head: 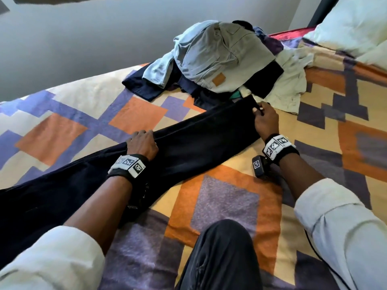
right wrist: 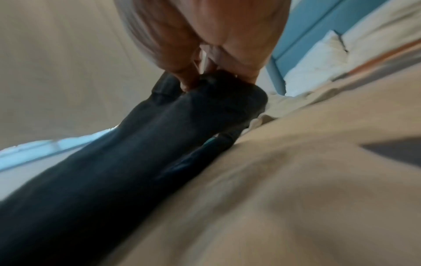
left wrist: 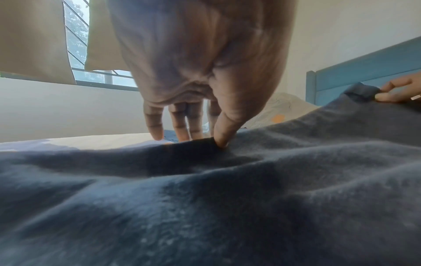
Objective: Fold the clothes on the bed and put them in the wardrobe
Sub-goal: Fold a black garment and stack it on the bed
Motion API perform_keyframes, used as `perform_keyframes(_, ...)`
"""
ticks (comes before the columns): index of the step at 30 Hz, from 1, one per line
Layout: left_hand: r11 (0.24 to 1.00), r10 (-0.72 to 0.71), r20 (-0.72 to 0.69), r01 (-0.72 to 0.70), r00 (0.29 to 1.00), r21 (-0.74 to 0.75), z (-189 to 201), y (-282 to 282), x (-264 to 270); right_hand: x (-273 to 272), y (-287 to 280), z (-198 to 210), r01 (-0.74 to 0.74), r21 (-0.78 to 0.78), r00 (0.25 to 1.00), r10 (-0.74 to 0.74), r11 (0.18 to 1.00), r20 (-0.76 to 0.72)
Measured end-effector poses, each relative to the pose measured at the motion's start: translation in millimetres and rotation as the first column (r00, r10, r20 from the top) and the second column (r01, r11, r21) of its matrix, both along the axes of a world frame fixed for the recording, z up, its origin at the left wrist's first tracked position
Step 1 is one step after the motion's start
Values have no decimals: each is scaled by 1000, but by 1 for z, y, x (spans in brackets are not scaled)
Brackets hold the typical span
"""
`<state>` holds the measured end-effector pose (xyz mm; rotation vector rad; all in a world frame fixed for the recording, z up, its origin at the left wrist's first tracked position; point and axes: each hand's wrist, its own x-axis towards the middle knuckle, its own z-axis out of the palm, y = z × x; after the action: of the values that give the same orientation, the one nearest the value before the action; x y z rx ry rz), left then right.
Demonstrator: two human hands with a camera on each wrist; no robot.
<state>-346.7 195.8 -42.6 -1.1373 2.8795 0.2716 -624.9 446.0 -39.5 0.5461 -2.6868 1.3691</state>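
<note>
Dark navy trousers (head: 199, 139) lie stretched diagonally across the patterned bedspread (head: 226, 201). My left hand (head: 142, 141) is at mid-leg: the fingers curl over the far edge and the thumb presses the cloth (left wrist: 227, 198), raising a small ridge in the left wrist view, left hand (left wrist: 200, 138). My right hand (head: 256, 110) pinches the hem end of the trousers (right wrist: 114, 162) beside the clothes pile and lifts it slightly, right hand (right wrist: 218, 75). The waist end runs out of view at lower left. The wardrobe is not in view.
A heap of unfolded clothes (head: 219, 59), pale grey jeans on top, lies at the far side against the wall (head: 62, 49). White pillows (head: 351, 24) and a blue headboard (left wrist: 364, 72) are at the right. My knee (head: 222, 248) rests on the bed's near part.
</note>
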Motion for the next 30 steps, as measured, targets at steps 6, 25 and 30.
perform_keyframes(6,982,100,-240,-135,966,-136,14,-14,-15,-39,-40,15,-34,75,988,44,997,-148)
perform_keyframes(25,974,97,16,-98,995,203,8,-5,-36,-84,-49,3,-181,648,964,3,740,266)
perform_keyframes(30,961,-265,201,242,943,133,-13,75,-46,-83,-31,-5,-309,612,891,-4,728,455)
